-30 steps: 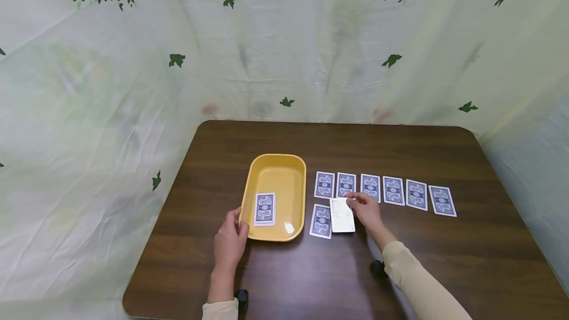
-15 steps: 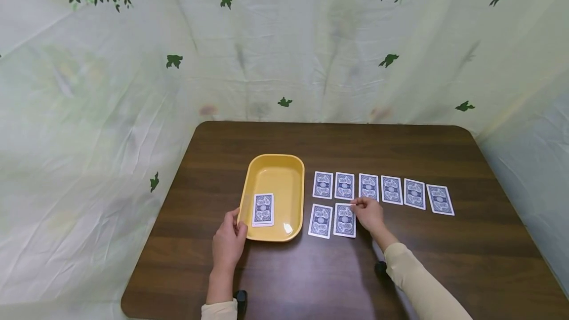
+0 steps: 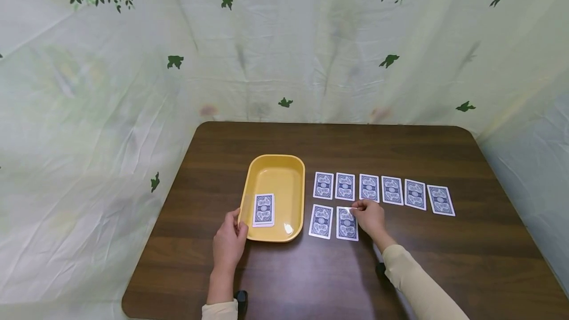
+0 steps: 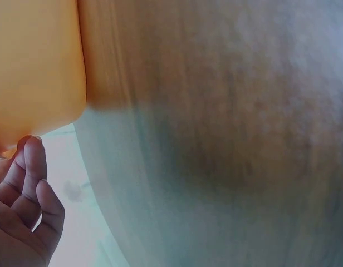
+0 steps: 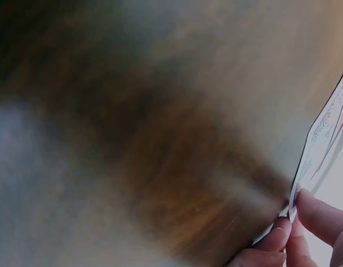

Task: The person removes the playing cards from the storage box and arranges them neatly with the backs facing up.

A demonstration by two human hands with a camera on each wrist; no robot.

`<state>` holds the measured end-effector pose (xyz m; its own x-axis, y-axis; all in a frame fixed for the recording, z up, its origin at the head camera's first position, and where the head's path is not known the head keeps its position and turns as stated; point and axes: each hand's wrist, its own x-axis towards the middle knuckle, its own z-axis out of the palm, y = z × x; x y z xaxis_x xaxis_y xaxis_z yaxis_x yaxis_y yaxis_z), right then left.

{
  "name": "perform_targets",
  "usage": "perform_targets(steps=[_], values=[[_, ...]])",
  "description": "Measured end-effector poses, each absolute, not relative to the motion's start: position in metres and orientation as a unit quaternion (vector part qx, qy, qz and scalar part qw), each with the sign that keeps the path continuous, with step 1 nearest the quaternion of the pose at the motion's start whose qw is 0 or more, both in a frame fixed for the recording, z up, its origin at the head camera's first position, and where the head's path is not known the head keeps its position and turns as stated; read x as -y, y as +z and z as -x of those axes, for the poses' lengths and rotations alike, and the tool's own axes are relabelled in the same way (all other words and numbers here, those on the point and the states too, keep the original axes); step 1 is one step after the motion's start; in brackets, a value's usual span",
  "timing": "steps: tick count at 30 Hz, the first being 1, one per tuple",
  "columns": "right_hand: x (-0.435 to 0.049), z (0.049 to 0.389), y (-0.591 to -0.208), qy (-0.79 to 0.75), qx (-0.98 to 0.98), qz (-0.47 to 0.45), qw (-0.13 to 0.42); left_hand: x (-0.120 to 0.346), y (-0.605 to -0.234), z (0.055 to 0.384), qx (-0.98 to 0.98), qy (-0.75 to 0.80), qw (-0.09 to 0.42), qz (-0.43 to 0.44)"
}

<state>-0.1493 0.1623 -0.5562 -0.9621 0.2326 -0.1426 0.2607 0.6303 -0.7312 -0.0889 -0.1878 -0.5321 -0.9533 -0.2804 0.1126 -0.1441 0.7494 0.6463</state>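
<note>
In the head view, my right hand [image 3: 371, 217] pinches the upper right corner of a blue-backed playing card [image 3: 346, 227]. That card lies face down at the right end of the nearer row, beside another face-down card [image 3: 320, 221]. The right wrist view has the thumb [image 5: 322, 214] on the card's back and fingers beneath its edge. My left hand [image 3: 228, 243] holds the lower left rim of a yellow tray [image 3: 280, 172]. From the left wrist, bent fingers [image 4: 34, 161] meet the tray's edge. Inside the tray rests a small stack of face-down cards [image 3: 264, 210].
A farther row of several face-down cards [image 3: 392, 191] runs rightward from the tray across the brown wooden table [image 3: 444, 265]. Behind the table hangs a pale curtain [image 3: 311, 53] with leaf and bird prints.
The card in my right hand has gone from tilted and shining to flat, then slid slightly right and toward me. My left hand has stayed at the tray.
</note>
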Motion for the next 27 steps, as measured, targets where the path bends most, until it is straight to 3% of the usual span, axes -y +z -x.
perform_targets(steps=[14,27], values=[[-0.156,0.156,-0.546,-0.414,-0.899,-0.141,0.028,0.189,-0.531,0.088,0.930,-0.335,0.100,-0.114],[-0.101,0.172,-0.508,-0.460,-0.886,-0.054,0.008,0.189,-0.531,0.087,0.928,-0.339,0.109,-0.110]])
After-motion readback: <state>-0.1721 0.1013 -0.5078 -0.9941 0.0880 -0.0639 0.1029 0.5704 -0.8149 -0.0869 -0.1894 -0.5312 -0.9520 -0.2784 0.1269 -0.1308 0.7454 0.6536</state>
